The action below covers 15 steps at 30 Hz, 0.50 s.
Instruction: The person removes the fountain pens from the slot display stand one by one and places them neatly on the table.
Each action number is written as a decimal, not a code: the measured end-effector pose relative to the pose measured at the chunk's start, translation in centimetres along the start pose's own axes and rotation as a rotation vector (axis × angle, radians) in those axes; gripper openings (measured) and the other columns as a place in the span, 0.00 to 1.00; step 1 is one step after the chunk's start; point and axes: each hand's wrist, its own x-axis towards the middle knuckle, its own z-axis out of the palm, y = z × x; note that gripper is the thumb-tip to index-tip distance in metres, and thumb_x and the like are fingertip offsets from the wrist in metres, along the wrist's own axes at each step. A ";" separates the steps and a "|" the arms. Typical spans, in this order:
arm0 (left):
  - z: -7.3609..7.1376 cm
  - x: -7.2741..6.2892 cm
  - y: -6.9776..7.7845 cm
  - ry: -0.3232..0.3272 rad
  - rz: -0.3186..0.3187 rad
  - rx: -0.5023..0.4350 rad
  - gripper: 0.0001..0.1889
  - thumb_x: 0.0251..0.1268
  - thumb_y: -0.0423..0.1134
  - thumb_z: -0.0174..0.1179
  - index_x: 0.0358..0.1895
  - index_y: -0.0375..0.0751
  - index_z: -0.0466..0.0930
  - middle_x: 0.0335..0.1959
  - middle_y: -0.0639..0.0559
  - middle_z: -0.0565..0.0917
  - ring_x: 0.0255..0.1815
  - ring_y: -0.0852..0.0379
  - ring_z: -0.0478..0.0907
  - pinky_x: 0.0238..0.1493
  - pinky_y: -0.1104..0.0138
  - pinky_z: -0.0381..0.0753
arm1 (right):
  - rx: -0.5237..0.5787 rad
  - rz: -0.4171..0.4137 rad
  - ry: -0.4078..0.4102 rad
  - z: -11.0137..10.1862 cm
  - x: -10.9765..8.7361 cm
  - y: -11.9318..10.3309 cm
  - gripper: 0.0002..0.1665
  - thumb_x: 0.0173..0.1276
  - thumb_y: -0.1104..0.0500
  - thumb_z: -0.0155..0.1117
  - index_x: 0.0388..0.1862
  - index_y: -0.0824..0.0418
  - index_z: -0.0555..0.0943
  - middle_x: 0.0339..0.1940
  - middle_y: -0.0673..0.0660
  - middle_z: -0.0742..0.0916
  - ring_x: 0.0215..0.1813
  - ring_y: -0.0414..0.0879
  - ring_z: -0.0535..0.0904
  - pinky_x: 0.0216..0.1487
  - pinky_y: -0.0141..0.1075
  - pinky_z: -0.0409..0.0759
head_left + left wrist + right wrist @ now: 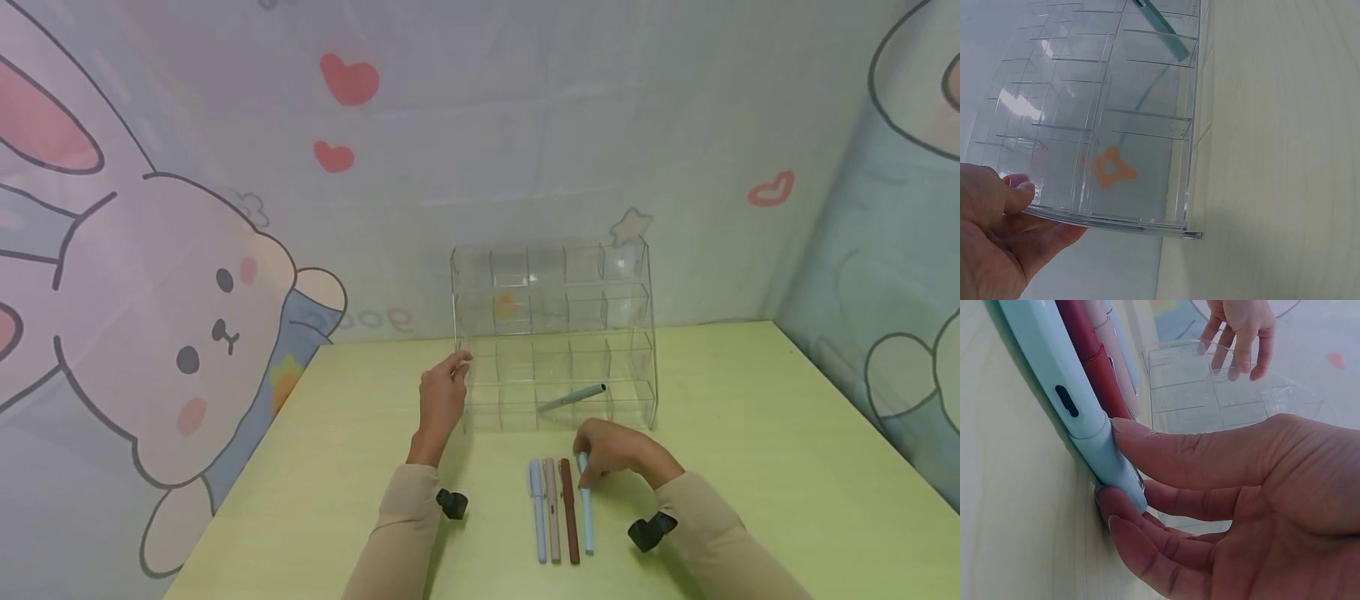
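Note:
A clear acrylic rack [551, 367] with tiered compartments stands on the table. My left hand [444, 398] holds its left side panel, thumb inside and fingers outside, as the left wrist view shows. A teal pen [572, 398] leans in the rack's bottom tier. In front of the rack, my right hand [617, 450] pinches the capped end of a light blue pen [1054, 369] between thumb and fingers. That pen lies rightmost in a row with a dark red pen [570, 512], a beige-pink pen [552, 510] and a pale lavender-blue pen [537, 512].
The pale yellow-green table [742, 433] reaches back to a printed cloth backdrop [480, 150] with a rabbit and hearts. Each beige sleeve [405, 525] has a small black camera [453, 503] at its wrist. The rack sits near the table's back edge.

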 end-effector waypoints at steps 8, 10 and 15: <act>0.0 -0.4 -0.2 -0.027 -0.011 0.015 0.09 0.72 0.32 0.60 0.50 0.38 0.86 0.34 0.43 0.88 0.10 0.63 0.56 0.14 0.68 0.57 | -0.004 -0.040 -0.017 0.4 -0.1 0.0 0.27 0.47 0.72 0.80 0.48 0.74 0.82 0.38 0.58 0.85 0.33 0.47 0.78 0.36 0.41 0.79; 0.0 -0.4 -0.2 -0.025 -0.009 0.016 0.09 0.73 0.32 0.60 0.50 0.39 0.86 0.33 0.43 0.88 0.10 0.63 0.57 0.14 0.69 0.57 | -0.011 -0.053 -0.023 0.4 0.0 -0.1 0.27 0.48 0.72 0.80 0.48 0.74 0.83 0.37 0.57 0.85 0.32 0.47 0.77 0.35 0.41 0.78; 0.0 -0.2 -0.1 -0.011 0.008 0.022 0.09 0.72 0.32 0.60 0.50 0.41 0.86 0.30 0.45 0.87 0.10 0.63 0.58 0.14 0.69 0.57 | -0.034 -0.057 -0.031 0.3 0.1 -0.2 0.26 0.48 0.71 0.81 0.48 0.73 0.83 0.37 0.57 0.84 0.32 0.47 0.77 0.36 0.41 0.78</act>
